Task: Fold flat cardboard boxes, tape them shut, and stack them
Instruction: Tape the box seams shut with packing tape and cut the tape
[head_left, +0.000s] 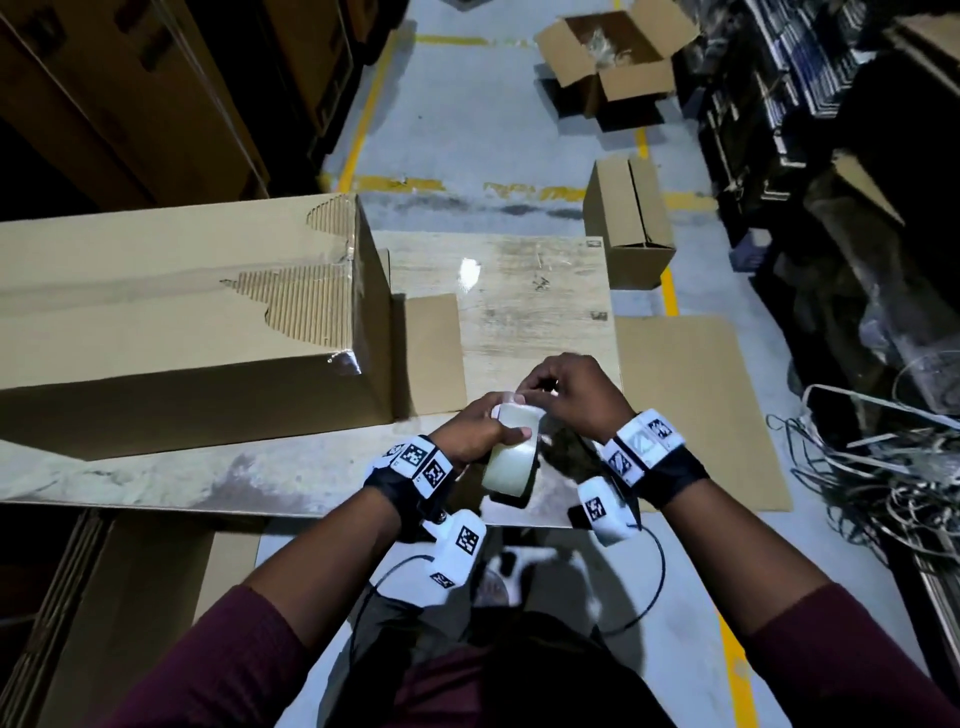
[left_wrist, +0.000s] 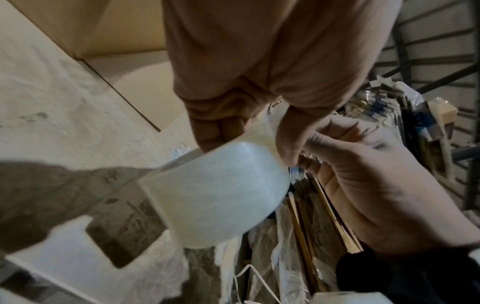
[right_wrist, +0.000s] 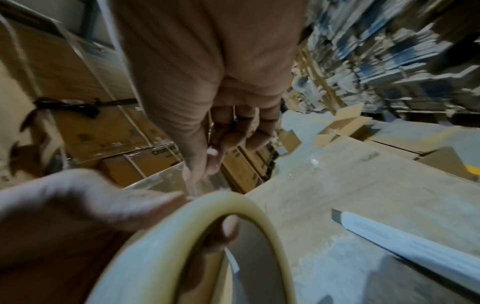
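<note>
Left hand (head_left: 480, 423) clamps the tape roll (head_left: 511, 453) steady - right hand (head_left: 569, 389) fingertips pinch the loose end above; peel slowly so it doesn't split.

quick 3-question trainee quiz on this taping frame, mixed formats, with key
1. True or false: the tape roll lies flat on the table, untouched.
2. Which hand grips the roll through its core? A) left hand B) right hand C) neither
3. Fill in: the right hand's fingertips pinch at the top of the roll, apparently picking at the tape's loose ____.

Key: 1 false, both hands hold it above the table edge. 2 A, thumb on the outside, fingers inside the core. 3 end; the end itself is too faint to see clearly.
</note>
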